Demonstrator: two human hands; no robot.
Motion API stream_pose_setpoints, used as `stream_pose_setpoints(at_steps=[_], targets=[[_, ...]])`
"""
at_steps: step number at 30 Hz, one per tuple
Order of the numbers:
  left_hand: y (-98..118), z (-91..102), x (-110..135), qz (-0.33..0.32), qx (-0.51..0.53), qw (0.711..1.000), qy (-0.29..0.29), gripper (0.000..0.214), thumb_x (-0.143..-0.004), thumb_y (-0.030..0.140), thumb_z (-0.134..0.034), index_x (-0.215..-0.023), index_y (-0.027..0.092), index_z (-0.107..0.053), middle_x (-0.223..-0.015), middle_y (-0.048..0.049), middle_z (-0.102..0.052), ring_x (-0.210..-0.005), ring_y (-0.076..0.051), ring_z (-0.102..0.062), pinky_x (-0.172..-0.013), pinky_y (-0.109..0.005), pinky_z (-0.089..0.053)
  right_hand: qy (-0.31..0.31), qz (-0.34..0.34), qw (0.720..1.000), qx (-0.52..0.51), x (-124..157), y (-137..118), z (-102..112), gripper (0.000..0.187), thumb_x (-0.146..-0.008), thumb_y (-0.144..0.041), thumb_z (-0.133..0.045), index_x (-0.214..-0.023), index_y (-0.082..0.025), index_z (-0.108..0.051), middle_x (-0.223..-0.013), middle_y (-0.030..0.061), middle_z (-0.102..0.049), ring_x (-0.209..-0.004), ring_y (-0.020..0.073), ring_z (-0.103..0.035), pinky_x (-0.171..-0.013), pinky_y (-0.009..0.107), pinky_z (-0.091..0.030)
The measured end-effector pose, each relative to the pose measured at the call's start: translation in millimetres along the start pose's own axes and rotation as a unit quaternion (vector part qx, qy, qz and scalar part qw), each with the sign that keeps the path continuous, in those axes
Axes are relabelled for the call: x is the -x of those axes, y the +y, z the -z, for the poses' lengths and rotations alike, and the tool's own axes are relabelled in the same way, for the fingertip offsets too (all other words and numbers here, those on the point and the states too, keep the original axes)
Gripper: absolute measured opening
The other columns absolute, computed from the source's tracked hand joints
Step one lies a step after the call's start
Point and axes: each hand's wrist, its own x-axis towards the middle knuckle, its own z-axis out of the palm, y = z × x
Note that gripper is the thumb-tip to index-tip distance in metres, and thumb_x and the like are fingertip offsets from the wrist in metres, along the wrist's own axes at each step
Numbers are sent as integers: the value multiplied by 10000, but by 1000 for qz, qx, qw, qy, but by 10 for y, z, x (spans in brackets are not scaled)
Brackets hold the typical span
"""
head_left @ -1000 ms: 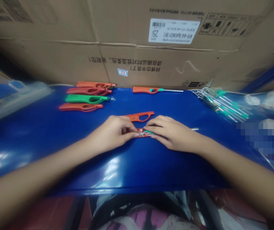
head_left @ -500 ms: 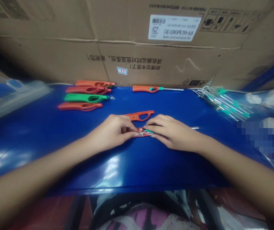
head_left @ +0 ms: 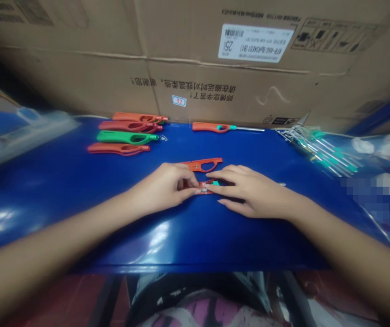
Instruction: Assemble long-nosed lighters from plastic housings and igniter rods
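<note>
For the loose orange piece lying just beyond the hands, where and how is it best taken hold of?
Probably by the looped right end of the orange piece, from above and the right, with the right hand. The open loop leaves a slim rim that thumb and finger could pinch, while its left part runs out of sight behind the left hand, leaving less room.

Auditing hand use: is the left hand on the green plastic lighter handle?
No, the left hand pinches the nearer orange plastic lighter half-shell, while the green handle lies apart, farther back.
</note>
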Motion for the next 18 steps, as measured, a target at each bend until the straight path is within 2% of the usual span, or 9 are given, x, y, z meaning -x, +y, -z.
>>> stream_pose_setpoints(at_steps=[3, 7, 12, 18], targets=[[-10, -8, 5, 14, 14, 1000, -1, 132, -860, 294, -713, -858, 175, -768, -749, -6, -708, -564, -90, -559, -557, -211, -445, -19, -1, 1000, -5, -10, -22, 18, 457, -991, -304, -540, -1440, -217, -553, -1467, 142, -551, -1280, 319, -515, -997, 532, -487], [-23, 6, 13, 14, 10, 1000, -10, 139, -844, 295, -714, -876, 168, -760, -769, -18, -720, -575, -101, -595, -551, -212, -466, -9, -6, 999, -31, -12, -15, 7, 450, -989, -295, -543, -1434, -229, -557, -1425, 127, -590, -1266, 310, -523, -1013, 541, -487], [-36, 50, 14, 12, 17, 1000, -19, 140, -845, 296, -720, -890, 171, -764, -818, -33, -729, -589, -107, -628, -557, -214, -486, 46, -47, 990, -125, 19, 62, -6, 369, -964, -209, -564, -1325, -199, -636, -1331, 123, -634, -1218, 247, -582, -1039, 450, -504], [-26, 68, 18, -7, -9, 1000, -15, 127, -856, 273, -719, -911, 179, -785, -832, -41, -727, -629, -118, -651, -579, -218, -497, 73, -78, 974, -199, -6, 107, -22, 275, -935, -164, -613, -1195, -201, -695, -1201, 98, -685, -1116, 215, -643, -986, 386, -528]])
